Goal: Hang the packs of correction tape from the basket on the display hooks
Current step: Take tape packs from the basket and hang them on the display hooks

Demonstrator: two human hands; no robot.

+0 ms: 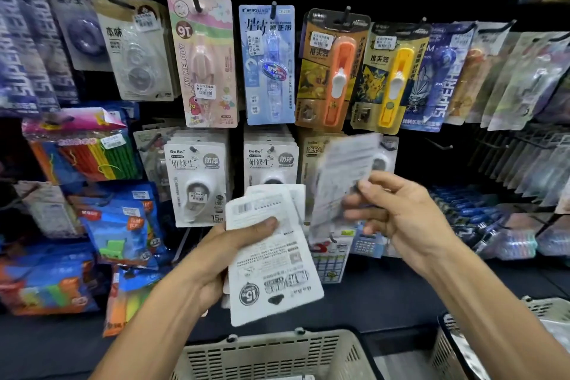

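My left hand [234,250] grips a stack of white correction tape packs [271,268], held upside down with their printed backs toward me. My right hand [398,210] pinches a single white pack [342,182], blurred and tilted, raised in front of the lower row of hooks. Identical white packs [197,182] hang on two hooks in that row, a second bunch [271,160] just behind the stack. The grey basket [277,352] sits below my hands at the bottom edge; its inside is mostly out of view.
The black display wall holds hanging stationery: pink [205,62] and blue [268,65] tape packs, orange [333,71] and yellow [391,77] clip pushers above. Coloured packs crowd the left. A second basket [456,345] stands at the bottom right. Bare hooks [441,145] stick out to the right.
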